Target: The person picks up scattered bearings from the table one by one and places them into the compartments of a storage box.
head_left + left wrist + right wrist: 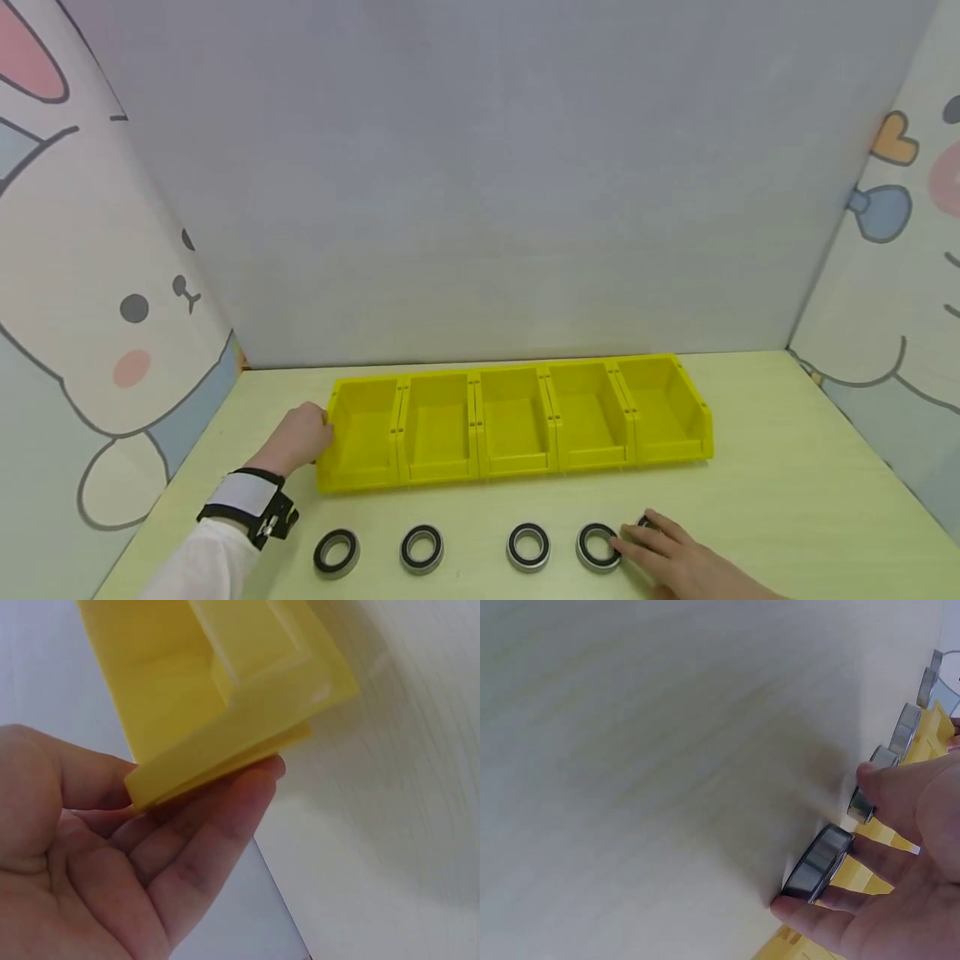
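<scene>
My left hand (296, 437) grips the left end of a row of joined yellow storage bins (517, 461). In the left wrist view, the thumb and fingers (217, 840) pinch the edge of the end bin (247, 712). My right hand (686, 562) lies low over the table at the right, fingers extended and spread. Its fingers touch the rightmost bearing (817, 862), mostly hidden by them in the head view. The thumb tip (868, 776) lies at the neighbouring bearing (581, 550). More ring bearings, black-faced with metal rims, lie to the left: one (512, 550), another (405, 554), and the leftmost (320, 557).
The pale wood-grain table (787, 467) carries everything. A plain grey-white panel (510, 183) stands behind the bins. Side panels with cartoon prints rise at the left (67, 275) and right (892, 317). A strapped wrist camera (273, 517) sits on the left wrist.
</scene>
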The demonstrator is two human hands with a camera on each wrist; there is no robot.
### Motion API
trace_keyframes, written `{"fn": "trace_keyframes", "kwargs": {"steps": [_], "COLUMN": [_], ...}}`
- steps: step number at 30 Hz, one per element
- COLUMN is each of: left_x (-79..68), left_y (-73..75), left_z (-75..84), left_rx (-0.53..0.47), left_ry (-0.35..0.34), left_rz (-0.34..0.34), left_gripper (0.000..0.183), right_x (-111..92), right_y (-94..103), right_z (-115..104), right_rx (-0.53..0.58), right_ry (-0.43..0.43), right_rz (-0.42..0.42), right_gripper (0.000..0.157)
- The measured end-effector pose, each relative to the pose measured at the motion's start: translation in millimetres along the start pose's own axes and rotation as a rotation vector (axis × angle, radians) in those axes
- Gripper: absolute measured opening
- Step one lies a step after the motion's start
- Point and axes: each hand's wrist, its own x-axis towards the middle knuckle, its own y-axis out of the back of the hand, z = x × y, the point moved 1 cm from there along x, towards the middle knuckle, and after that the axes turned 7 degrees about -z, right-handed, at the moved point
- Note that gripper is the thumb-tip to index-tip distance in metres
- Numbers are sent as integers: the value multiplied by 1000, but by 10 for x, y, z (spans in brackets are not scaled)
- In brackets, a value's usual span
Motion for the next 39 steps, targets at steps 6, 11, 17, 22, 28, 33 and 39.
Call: {"fn": "trace_keyframes", "kwargs": {"steps": [6,11,17,22,28,33,39], "left_x": [-19,-25,-27,-28,-3,6,3], "left_y": [3,2,20,25,29,27,18], "left_z": [3,-3,10,2,-16,-17,-22], "left_rx": [4,1,-1,-5,-4,-12,-13], "left_ry": [-9,-19,-46,-38,-16,-21,-32], "left_rz": [-2,-1,-3,-10,-20,-25,-17], "left_gripper": [20,19,20,20,22,22,20], "right_x": [-30,9,90,177,305,370,431], "right_y": [170,272,343,369,570,955,1422], "right_z": [15,77,161,229,221,172,261], "right_rx": [-80,-113,-114,-89,-48,-55,-102], "right_ry": [-16,16,70,121,96,58,19], "right_rz": [27,2,-1,-22,-157,-228,-184], "right_gripper": [87,58,45,44,43,39,36]}}
